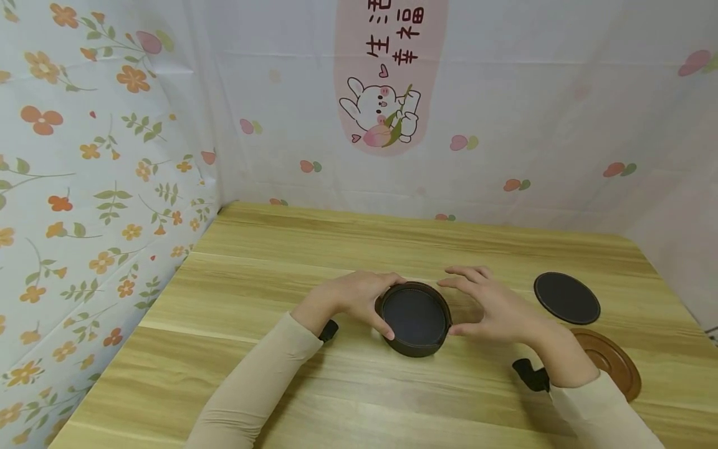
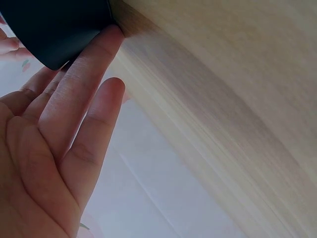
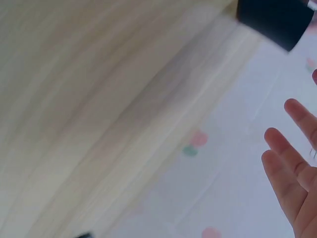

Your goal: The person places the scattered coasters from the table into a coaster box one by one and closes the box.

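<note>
In the head view, a round black coaster holder (image 1: 415, 317) with a raised rim sits mid-table, a dark flat disc filling its inside. My left hand (image 1: 364, 298) grips its left side, thumb at the near rim and fingers round the far side. Up close in the left wrist view, fingers of the left hand (image 2: 64, 119) lie against the dark wall of the holder (image 2: 64, 29). My right hand (image 1: 493, 308) is spread on the other side, its thumb tip at the rim. The right wrist view shows those fingers (image 3: 280, 144) apart from the holder (image 3: 272, 22).
A black round coaster (image 1: 566, 298) lies flat at the right of the wooden table (image 1: 269, 249). Next to it, partly behind the right forearm, is a brown round piece (image 1: 619, 368) with ring grooves. Patterned cloth (image 1: 269, 137) hangs behind and to the left.
</note>
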The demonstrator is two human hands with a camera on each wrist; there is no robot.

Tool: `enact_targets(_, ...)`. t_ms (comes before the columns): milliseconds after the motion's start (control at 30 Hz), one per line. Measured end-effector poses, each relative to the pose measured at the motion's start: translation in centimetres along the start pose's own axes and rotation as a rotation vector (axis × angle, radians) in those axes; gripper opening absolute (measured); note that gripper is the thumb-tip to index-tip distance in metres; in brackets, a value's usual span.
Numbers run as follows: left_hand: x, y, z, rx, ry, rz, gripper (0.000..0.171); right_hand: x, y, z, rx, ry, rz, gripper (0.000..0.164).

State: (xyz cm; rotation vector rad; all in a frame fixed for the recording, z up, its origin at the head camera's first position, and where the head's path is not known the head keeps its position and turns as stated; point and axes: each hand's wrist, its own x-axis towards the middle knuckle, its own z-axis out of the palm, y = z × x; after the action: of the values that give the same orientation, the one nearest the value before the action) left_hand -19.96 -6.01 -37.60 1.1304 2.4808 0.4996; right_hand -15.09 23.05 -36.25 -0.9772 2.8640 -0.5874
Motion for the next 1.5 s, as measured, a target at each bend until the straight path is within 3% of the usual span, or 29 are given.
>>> enact_targets(533, -0.4, 0.0, 0.1, 0.021, -0.005, -0.010, 0.100, -4.1, 4.8, -4.2, -0.085, 0.051, 0.128, 0.071)
enact_targets(1067, -0.3, 0.0, -0.1, 0.018, -0.006, 0.000, 0.100, -5.9, 11.0, -6.0, -0.084, 0.086, 0.166, 0.073)
enact_targets(1500, -0.3, 0.1, -0.2, 0.026, -0.012, -0.008, 0.100, -6.0, 14.9, -6.5, -0.106, -0.066, 0.270, 0.075)
